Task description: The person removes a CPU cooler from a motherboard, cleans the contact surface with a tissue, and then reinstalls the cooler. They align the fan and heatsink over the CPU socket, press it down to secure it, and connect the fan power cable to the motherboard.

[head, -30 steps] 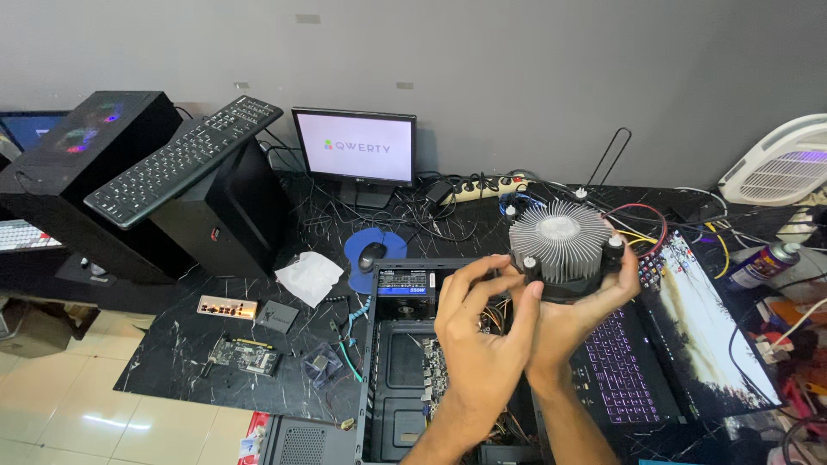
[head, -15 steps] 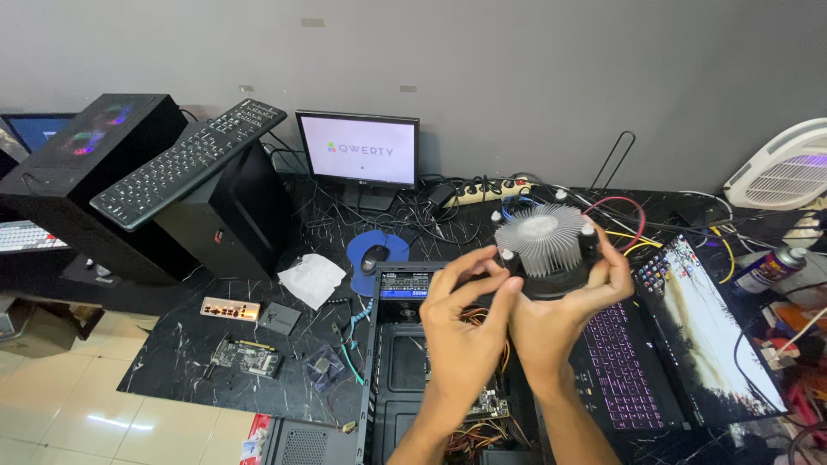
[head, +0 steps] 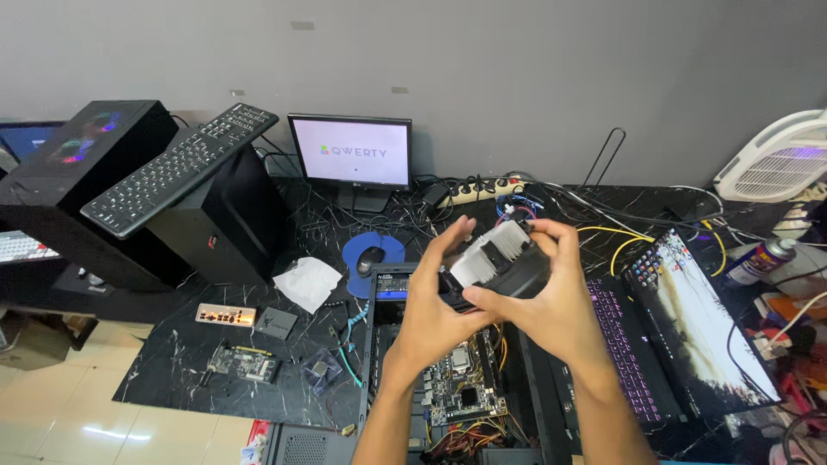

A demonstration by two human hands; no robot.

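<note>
Both hands held a CPU cooler point(head: 498, 258) in the air above the open computer case point(head: 448, 379), which lay near the front edge of the dark marbled counter point(head: 172, 362); the left hand point(head: 435, 301) cupped it from below and on its left side, fingers curled up over the top, while the right hand point(head: 551, 297) clasped its right side, thumb across the front; the cooler was tilted on edge, so that its pale aluminium fins showed as a ribbed, silvery block on top, with a black round fan housing beneath and a black mounting leg at the lower left; much of the body was hidden by the fingers. Inside the case, under the hands, sat a motherboard point(head: 461, 387) with yellow and orange wires at the bottom. Toward the back edge stood a small monitor point(head: 351, 153) with a lit white screen; a black keyboard point(head: 177, 168) rested slanted on a black tower point(head: 220, 215) at the left; a mouse point(head: 370, 256) lay on a blue pad point(head: 355, 277) just behind the case; an open laptop point(head: 680, 327) lay flat at the right, and a white fan point(head: 775, 159) stood in the far right corner.
</note>
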